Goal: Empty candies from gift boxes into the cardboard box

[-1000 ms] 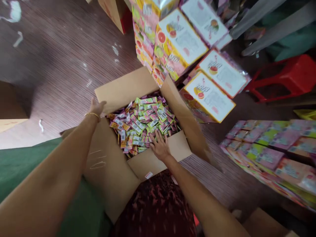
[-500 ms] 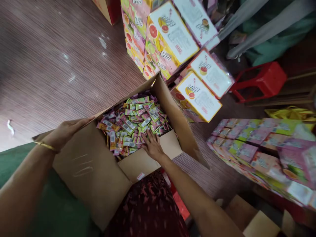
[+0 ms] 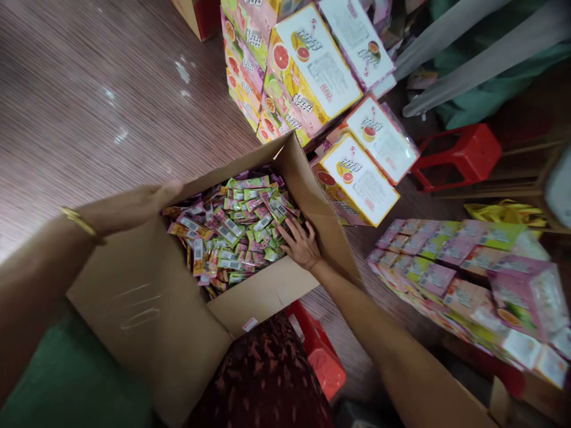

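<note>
An open cardboard box (image 3: 169, 309) stands on the floor, filled with several small pink, green and yellow sachets (image 3: 236, 226). My left hand (image 3: 134, 205) lies with fingers stretched flat against the box's far flap at the left corner. A gold bangle sits on that wrist. My right hand (image 3: 301, 244) rests with fingers spread on the sachets at the box's right side, beside the right flap.
Stacked fruit-printed cartons (image 3: 294, 77) stand behind the box. More sachet packs (image 3: 464, 267) lie in rows at the right. A red plastic stool (image 3: 455, 157) stands farther right, another red stool (image 3: 323, 356) under me. Green cloth (image 3: 66, 380) is at lower left.
My left hand has pulled the far flap upright and slid along its edge. My right hand has shifted right across the sachets toward the right flap.
</note>
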Demonstrator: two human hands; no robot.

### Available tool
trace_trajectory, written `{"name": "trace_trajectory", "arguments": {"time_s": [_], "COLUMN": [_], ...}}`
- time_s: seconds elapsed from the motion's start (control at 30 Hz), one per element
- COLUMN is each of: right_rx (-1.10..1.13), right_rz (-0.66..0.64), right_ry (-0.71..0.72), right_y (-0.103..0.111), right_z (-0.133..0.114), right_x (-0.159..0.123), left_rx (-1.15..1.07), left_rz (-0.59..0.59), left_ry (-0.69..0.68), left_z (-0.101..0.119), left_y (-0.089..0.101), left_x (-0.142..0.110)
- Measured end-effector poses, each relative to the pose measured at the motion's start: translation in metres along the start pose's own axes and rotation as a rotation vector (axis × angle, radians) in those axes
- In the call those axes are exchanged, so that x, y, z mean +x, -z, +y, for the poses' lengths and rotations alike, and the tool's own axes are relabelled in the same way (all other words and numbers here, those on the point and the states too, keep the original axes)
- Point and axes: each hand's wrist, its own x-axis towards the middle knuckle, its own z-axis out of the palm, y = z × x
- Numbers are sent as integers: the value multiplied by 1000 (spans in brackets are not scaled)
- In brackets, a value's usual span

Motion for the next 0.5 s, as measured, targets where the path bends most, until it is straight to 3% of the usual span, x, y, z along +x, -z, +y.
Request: {"name": "trace_trajectory", "arguments": {"time_s": [0.13, 0.2, 0.27, 0.43, 0.5], "right_rx": [-10, -2, 16, 73, 76], "right_rz": [-53, -56, -70, -69, -38], "right_ry": [-38, -34, -1, 81, 76], "right_y": [-19, -26, -27, -23, -26], "right_z": [18, 22, 30, 59, 67], "right_x": [4, 6, 6, 4, 4], "left_rx": [40, 67, 112, 255, 228], "left_rz": [58, 90, 118, 214, 199], "left_ry": [24, 14, 42, 38, -48], "left_z": [15, 17, 15, 2, -3], "left_y": [-43, -55, -54, -28, -39], "left_x": [-17, -26, -29, -19, -18]}}
